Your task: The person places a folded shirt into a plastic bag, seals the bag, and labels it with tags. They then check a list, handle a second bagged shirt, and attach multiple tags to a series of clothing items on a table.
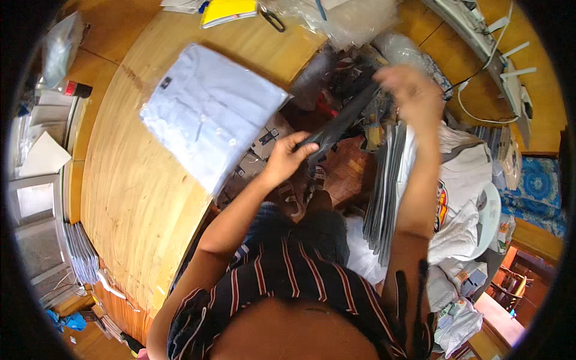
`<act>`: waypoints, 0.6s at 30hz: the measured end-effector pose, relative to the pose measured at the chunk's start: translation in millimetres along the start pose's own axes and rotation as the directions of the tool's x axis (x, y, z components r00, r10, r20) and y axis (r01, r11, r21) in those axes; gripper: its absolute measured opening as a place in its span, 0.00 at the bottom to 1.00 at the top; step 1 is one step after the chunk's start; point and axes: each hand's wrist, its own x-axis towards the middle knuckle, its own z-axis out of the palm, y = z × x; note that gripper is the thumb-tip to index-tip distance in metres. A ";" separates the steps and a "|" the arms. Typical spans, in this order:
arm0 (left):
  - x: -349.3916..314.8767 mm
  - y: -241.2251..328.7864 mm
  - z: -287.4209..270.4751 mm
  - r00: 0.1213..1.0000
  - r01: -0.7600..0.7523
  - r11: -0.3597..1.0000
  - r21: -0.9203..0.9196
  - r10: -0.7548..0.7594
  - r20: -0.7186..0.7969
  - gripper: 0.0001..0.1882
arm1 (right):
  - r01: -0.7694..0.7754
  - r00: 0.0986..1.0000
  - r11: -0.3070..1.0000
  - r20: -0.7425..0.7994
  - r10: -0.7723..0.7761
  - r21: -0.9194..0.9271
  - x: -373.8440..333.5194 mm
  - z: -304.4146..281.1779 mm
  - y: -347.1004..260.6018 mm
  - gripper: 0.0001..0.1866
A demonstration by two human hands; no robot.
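Note:
My left hand (291, 157) is closed on the near end of a dark, flat folded garment (343, 125) with a slight sheen, seen nearly edge-on. My thumb lies on top of it. At its far end is my right hand (414, 93), smeared by motion, so I cannot tell whether its fingers touch the garment. A light blue folded shirt (210, 117) in a clear plastic bag lies on the wooden table to the left. Beside my right forearm stands a stack of dark grey folded garments (384, 192).
The wooden table (129, 180) fills the left side. A yellow packet (230, 12), a black clip-like object (273, 21) and clear plastic bags (348, 21) lie at its far edge. White clothes (459, 198) overflow a pale tub (491, 219) at right. A white cable (480, 117) hangs far right.

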 end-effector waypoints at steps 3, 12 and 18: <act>-5.5 9.4 -25.4 0.995 0.006 0.998 -0.060 0.000 0.100 0.07 | 0.139 0.960 0.989 -0.237 -0.147 -0.051 54.9 -79.0 -64.7 0.07; -35.3 127.1 -103.0 0.963 -0.263 0.894 -0.363 0.221 -0.153 0.10 | -0.042 0.995 0.969 -0.082 0.063 0.244 115.4 -102.1 -101.2 0.10; -12.0 167.9 -138.0 0.874 -0.458 0.867 0.199 0.479 -0.077 0.15 | 0.034 0.999 0.611 0.026 -0.022 -0.791 95.1 -73.5 -99.2 0.17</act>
